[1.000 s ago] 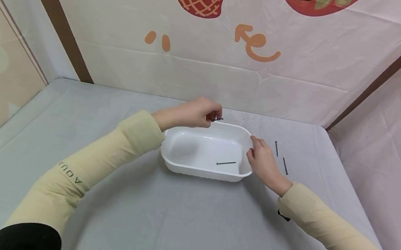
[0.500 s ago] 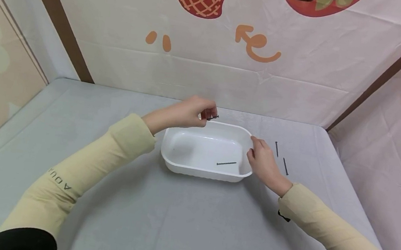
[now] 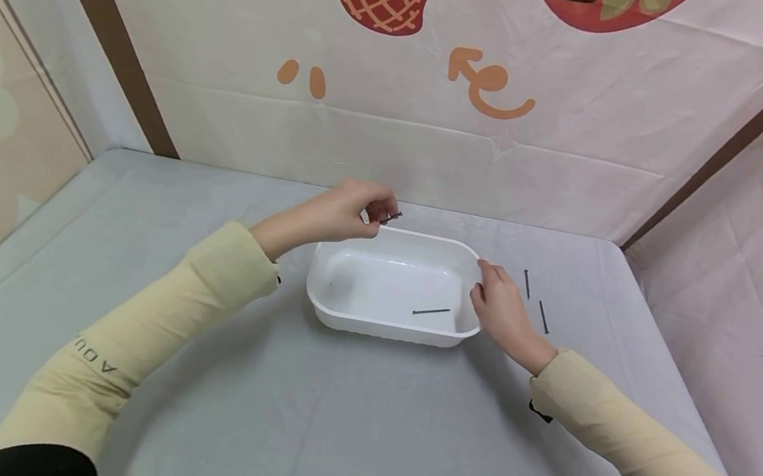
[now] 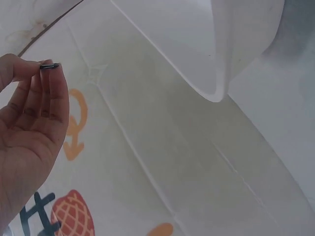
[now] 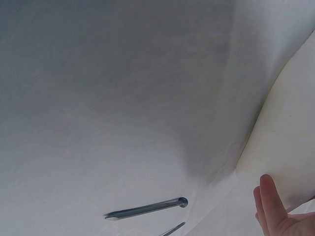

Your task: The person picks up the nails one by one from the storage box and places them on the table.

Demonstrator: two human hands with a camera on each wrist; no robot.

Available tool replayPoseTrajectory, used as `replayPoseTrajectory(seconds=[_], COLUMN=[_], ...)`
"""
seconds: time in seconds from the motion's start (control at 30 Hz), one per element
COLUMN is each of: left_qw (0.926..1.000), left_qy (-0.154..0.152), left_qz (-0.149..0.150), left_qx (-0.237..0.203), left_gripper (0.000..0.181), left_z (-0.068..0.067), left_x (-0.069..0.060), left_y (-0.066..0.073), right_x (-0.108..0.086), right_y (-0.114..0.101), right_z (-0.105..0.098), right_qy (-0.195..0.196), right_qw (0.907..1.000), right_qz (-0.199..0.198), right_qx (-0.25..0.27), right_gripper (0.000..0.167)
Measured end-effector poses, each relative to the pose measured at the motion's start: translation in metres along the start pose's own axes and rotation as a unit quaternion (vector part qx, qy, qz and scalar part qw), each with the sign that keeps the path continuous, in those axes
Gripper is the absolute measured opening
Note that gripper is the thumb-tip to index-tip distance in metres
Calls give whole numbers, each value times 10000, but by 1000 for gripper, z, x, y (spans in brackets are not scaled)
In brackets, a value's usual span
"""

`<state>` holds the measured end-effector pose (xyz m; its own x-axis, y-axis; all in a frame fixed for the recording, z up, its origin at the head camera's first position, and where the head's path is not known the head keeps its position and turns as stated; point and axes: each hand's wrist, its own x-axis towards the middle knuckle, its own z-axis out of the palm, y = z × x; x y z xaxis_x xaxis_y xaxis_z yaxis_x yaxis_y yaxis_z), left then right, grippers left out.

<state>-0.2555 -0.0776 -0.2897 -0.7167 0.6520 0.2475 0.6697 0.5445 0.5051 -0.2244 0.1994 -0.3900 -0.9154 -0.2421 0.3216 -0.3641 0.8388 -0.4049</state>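
Over the back rim of a white plastic tray [image 3: 388, 329], my left hand [image 3: 349, 206] pinches a dark nail [image 3: 393, 217] between thumb and fingertips. In the left wrist view only a short length of that nail [image 4: 49, 66] shows beyond the thumb. My right hand [image 3: 504, 309] holds the tray's right end, thumb at the rim's inner side. The right wrist view shows its fingers [image 5: 271, 199] lying along the outer wall. One nail [image 3: 431, 312] lies on the tray floor. Two more nails, a rear one [image 3: 527, 284] and a nearer one [image 3: 543, 317], lie right of the tray.
A pale grey cloth covers the table [image 3: 330, 422]. Behind it hangs a printed white curtain [image 3: 225, 116], close to the back edge. Further fabric walls stand at left and right. In the right wrist view, a nail [image 5: 147, 209] lies near the tray's outer wall.
My left hand has shifted left along the tray's back rim, carrying the pinched nail with it. The right hand, the tray and the other nails have stayed in place.
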Motion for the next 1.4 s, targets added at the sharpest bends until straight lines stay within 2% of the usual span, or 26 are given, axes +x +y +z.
replayPoseTrajectory(seconds=[0.1,0.3,0.7,1.23,1.4], left_qw=[9999,9983,9908,9785,9747], left_qy=[121,344,834,1253,1280], left_qz=[-33,-356,-797,-1386,-1588], left_qx=[-91,-303,-701,-873,-915], left_gripper=[20,21,24,23,24], left_z=[-1,-4,-10,-23,-26], left_x=[-4,-12,-24,-35,-39], left_y=[-1,-5,-13,-27,-31], right_x=[0,0,0,1,1], right_y=[0,-1,-1,0,0], right_z=[0,-1,-1,0,-1], right_qy=[19,-51,-70,-14,1], right_qw=[10000,10000,10000,10000,10000], right_qz=[-20,30,24,-7,-13], right_qx=[5,-5,7,11,-5], right_gripper=[41,42,42,42,41])
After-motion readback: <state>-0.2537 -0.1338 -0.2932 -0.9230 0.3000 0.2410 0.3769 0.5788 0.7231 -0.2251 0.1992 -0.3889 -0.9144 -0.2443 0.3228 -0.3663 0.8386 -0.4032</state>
